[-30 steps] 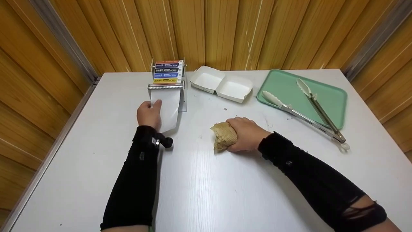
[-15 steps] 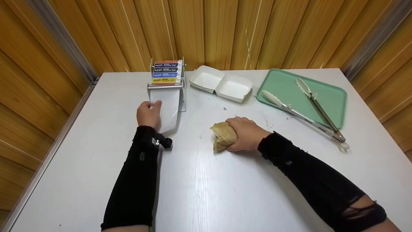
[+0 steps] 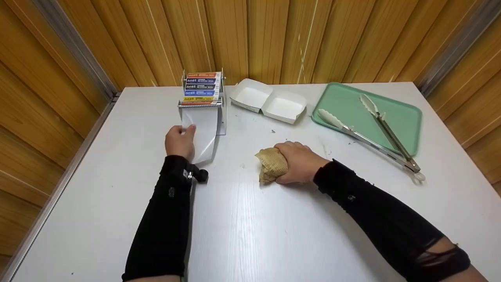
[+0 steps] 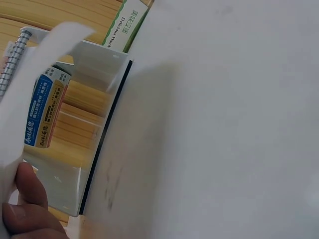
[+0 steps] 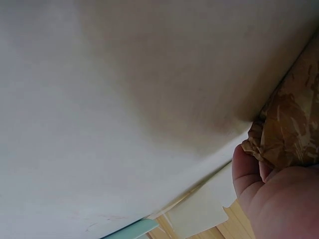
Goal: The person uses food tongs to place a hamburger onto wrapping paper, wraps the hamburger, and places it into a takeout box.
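The paper-wrapped bundle [image 3: 271,163] sits on the table [image 3: 242,227] in front of me, about midway across, and my right hand [image 3: 299,162] grips it from its right side. My fingers there are curled round its far side with the thumb on the near side; the right wrist view shows a fingertip against a crumpled fold of the paper. As far as I can tell, the wrapping is done: the paper closes round whatever is inside, which I can't see, though a loose corner sticks out on the left.

Just left of the bundle, and apart from it, my left hand [image 3: 180,141] pinches the left edge of a white strip [image 3: 203,135], thumb on top. The strip runs down from the toothed bar [image 3: 200,104] of the dispenser [image 3: 222,121], and I see no break along it. So I'd call this part half done: a good length is drawn out, its lower end hangs free, but it isn't torn off and no piece of it is on the bundle. Tearing it and sticking it down look to be what's left here.

Farther back, the white box [image 3: 282,107] lies unfolded, both halves facing up, and the bundle is not in it. Beyond my right hand, the tongs [image 3: 379,149] lie spread, partly over the green tray [image 3: 348,105]; neither of my hands touches them.
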Tool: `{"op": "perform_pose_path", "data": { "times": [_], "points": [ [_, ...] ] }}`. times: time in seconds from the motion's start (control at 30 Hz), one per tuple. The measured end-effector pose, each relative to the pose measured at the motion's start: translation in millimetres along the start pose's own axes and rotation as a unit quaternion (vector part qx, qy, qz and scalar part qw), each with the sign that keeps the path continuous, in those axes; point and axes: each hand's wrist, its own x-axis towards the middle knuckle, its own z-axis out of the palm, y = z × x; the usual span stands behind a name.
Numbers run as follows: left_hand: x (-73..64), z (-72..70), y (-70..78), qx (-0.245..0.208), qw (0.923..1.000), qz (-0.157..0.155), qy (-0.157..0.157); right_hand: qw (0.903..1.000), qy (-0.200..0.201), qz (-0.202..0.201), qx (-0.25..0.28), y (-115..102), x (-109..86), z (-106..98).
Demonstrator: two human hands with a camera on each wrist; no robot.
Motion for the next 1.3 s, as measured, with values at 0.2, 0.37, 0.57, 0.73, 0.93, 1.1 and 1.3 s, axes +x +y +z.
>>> {"op": "perform_pose_path", "data": {
  "times": [0.2,0.37,0.57,0.73,0.93,1.1,1.3],
  "points": [
    [-0.9,-1.3,-0.4,0.011,0.9999,0.002,-0.005,1.0000,-0.002,0.001,0.004,0.4,0.4,0.2],
    [-2.4,-2.4,-0.2,0.019,0.9997,-0.002,-0.012,1.0000,-0.003,0.002,0.006,0.8,0.0,0.1],
    [-1.4,-4.6,-1.0,0.032,0.9991,-0.002,-0.026,1.0000,-0.006,0.003,0.004,0.3,0.2,-0.2],
    [-2.7,-5.9,0.4,0.044,0.9986,0.002,-0.030,0.9999,-0.008,0.005,0.004,0.5,-0.3,0.0],
    [-4.1,-6.2,1.0,0.054,0.9982,0.007,-0.025,1.0000,0.002,0.001,0.000,1.9,0.2,2.0],
    [-4.7,-7.1,1.8,0.054,0.9981,0.009,-0.029,1.0000,0.004,0.001,-0.002,2.1,0.7,2.2],
    [-5.4,-8.9,5.6,0.063,0.9972,-0.001,-0.041,1.0000,-0.002,0.005,-0.002,1.6,1.0,1.8]
  ]
}}
